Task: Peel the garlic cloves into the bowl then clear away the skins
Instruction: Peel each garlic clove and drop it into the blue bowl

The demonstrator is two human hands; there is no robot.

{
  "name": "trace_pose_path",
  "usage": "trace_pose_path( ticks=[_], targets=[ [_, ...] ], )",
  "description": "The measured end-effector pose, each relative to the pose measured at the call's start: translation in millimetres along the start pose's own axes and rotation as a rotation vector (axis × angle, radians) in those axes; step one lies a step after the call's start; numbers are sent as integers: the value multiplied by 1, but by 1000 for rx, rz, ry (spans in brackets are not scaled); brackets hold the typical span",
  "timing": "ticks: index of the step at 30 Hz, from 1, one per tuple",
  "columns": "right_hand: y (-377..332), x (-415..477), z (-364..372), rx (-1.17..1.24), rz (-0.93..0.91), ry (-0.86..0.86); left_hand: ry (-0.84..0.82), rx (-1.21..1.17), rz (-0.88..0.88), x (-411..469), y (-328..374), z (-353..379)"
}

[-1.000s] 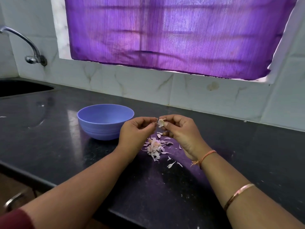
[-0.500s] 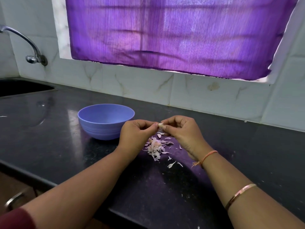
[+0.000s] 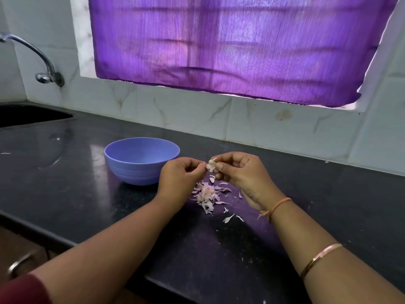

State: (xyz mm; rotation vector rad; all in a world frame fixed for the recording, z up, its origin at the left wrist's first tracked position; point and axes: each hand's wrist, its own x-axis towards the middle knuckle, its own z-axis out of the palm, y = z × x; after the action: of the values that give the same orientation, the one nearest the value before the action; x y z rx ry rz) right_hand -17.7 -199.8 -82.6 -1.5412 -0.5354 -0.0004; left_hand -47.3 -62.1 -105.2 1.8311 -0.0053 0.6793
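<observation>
Viewpoint: head-worn, over the near edge of the countertop (image 3: 65, 194)
Facing: forward and down, toward the tiled wall (image 3: 186, 119)
Nearness: close to the countertop

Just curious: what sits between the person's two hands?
A small pale garlic clove with loose papery skin, pinched by the left hand and right hand, in the head view.

Black polished counter (image 3: 328, 205), speckled with crumbs. Blue bowl (image 3: 140, 170) stands on it. Just right of the bowl: heap of garlic skins (image 3: 207, 195), loose flakes scattered nearer its front edge.
</observation>
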Motion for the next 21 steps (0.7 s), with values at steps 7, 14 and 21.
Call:
trace_pose_path(
  ticks=[7, 14, 21],
  targets=[
    [1, -1, 0, 39, 28, -66, 6, 60, -20, 0, -1, 1],
    [2, -1, -1, 102, 75, -101, -3, 61, -49, 0, 0, 1],
    [0, -1, -3, -7, 21, -42, 34, 108, -90, 0, -1, 1]
  ],
)
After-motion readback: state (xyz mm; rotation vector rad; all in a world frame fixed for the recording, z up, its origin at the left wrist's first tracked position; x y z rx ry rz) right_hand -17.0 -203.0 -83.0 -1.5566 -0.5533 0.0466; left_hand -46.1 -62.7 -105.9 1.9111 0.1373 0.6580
